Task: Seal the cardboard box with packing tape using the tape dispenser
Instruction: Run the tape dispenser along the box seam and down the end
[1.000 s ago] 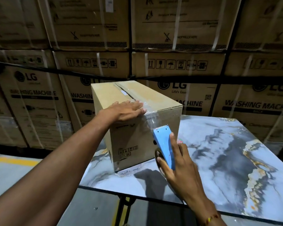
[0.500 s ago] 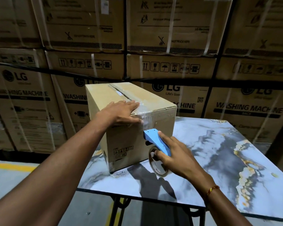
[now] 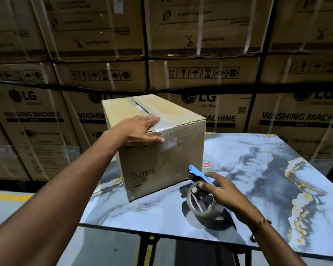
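A brown cardboard box (image 3: 161,162) stands on the marble-patterned table (image 3: 267,179). Clear packing tape (image 3: 167,137) runs along its top seam and down over the near edge onto the front face. My left hand (image 3: 140,131) lies flat on the box's near top edge, thumb over the front face beside the tape. My right hand (image 3: 225,192) holds the blue tape dispenser (image 3: 200,175) with its clear tape roll (image 3: 200,202), low over the table just right of the box's lower front corner. The dispenser's blade end points up and left, close to the box.
Stacked washing machine cartons (image 3: 200,73) with white straps fill the background behind the table. A round red-and-green sticker (image 3: 208,165) sits on the table by the box. The table's near edge (image 3: 161,230) runs below the roll, with grey floor and a yellow line (image 3: 8,196) to the left.
My right hand has carried the dispenser down off the box's front face to the table beside the box. The tape end now lies stuck on the front face. My left hand stays pressed on the box.
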The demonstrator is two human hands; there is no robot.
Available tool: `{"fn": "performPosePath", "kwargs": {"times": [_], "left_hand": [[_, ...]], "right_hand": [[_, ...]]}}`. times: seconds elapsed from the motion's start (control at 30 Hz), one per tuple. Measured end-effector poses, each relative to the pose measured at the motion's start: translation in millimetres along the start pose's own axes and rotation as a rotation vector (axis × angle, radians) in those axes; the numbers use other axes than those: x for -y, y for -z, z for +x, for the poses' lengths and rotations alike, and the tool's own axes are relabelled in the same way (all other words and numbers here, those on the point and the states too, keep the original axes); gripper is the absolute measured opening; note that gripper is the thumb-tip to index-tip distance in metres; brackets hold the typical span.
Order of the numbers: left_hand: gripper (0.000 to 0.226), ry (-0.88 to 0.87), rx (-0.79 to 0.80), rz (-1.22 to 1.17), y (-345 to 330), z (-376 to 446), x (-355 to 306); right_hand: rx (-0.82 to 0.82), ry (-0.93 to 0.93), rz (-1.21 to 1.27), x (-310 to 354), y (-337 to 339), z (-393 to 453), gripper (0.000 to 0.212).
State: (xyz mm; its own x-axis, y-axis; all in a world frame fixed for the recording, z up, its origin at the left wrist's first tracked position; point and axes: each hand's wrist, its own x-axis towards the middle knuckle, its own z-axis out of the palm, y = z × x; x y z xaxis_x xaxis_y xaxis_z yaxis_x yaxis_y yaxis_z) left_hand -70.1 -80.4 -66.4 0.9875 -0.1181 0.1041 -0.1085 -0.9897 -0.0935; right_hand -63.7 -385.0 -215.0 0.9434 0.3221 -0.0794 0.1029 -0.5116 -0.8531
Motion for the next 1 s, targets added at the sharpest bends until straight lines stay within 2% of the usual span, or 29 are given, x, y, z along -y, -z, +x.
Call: {"fn": "performPosePath", "kwargs": {"times": [0.07, 0.17, 0.27, 0.4, 0.57, 0.7, 0.9, 1.0], "left_hand": [[0.119, 0.0, -0.006, -0.018, -0.4, 0.8, 4.7], [0.127, 0.003, -0.021, -0.027, -1.1, 3.9, 10.8], [0.124, 0.01, -0.021, -0.03, -3.1, 7.0, 15.2], [0.107, 0.023, -0.01, -0.029, -4.3, 6.6, 15.7], [0.119, 0.028, 0.056, -0.046, -1.3, 6.4, 16.5], [0.122, 0.024, 0.08, -0.071, -0.6, 4.7, 19.8], [0.108, -0.027, 0.096, -0.096, 0.4, -11.6, 22.4], [0.108, -0.075, 0.093, -0.094, 0.3, -19.9, 24.0]], "right_hand": [[-0.011, -0.059, 0.043, -10.3, 4.4, 6.1, 0.028], [-0.042, -0.049, -0.031, -23.8, 13.4, 11.8, 0.023], [-0.065, 0.025, -0.104, -35.8, 18.4, 16.9, 0.02], [-0.131, 0.077, -0.155, -40.2, 16.2, 17.2, 0.013], [-0.155, 0.091, -0.134, -42.8, 14.8, 15.2, 0.009], [-0.246, 0.219, -0.229, -33.0, 13.5, 13.7, 0.025], [-0.312, 0.484, -0.272, 6.9, -3.8, 11.3, 0.015], [-0.38, 0.667, -0.229, 41.3, -14.1, 10.5, 0.02]]}}
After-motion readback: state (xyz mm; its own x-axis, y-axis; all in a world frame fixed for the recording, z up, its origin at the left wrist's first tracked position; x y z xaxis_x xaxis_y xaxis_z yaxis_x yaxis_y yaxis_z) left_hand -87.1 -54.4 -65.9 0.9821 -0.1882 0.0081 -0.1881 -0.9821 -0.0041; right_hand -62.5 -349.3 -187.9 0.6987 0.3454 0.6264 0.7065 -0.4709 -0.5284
